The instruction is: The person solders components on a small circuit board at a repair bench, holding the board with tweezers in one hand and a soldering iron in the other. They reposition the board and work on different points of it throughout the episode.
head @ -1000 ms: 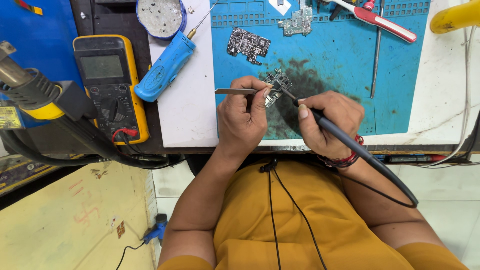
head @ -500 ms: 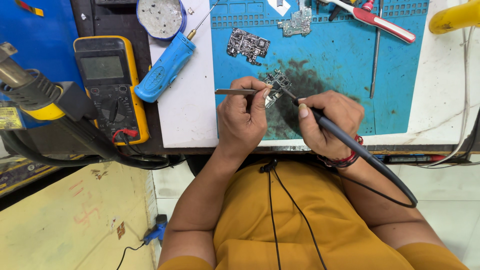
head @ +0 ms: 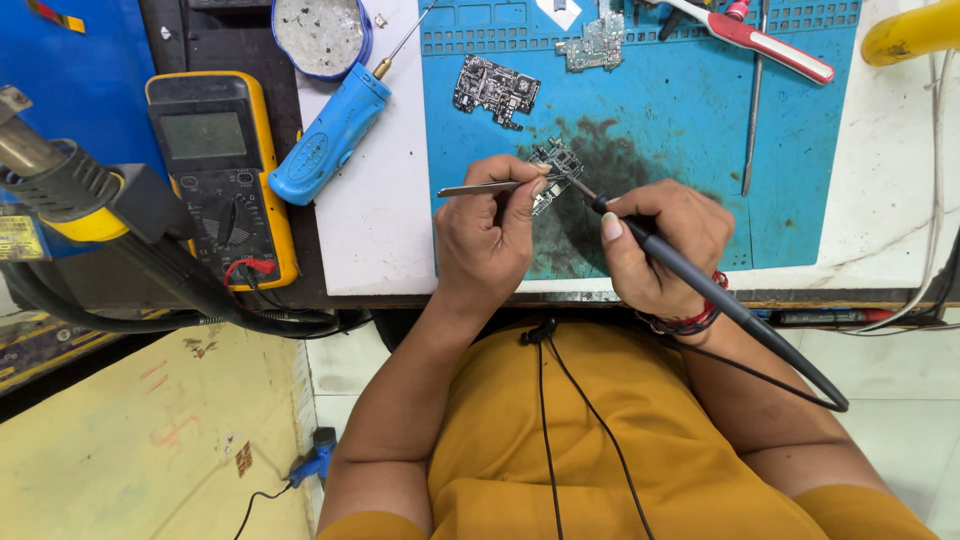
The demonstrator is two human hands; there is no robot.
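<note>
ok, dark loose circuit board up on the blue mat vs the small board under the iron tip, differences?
The dark loose circuit board lies free and untouched; the small board under the tip is pinned by the left hand with tweezers. The loose one sits on clean blue mat, the worked one on a dark stain. Both are bare, irregular boards.

**Mustard shirt, beaded wrist**

The person is wearing a mustard-yellow shirt (head: 640, 440) with short sleeves. A thin black cable (head: 545, 400) is running down the chest. Red and dark bangles (head: 690, 320) are circling the right wrist.
</note>
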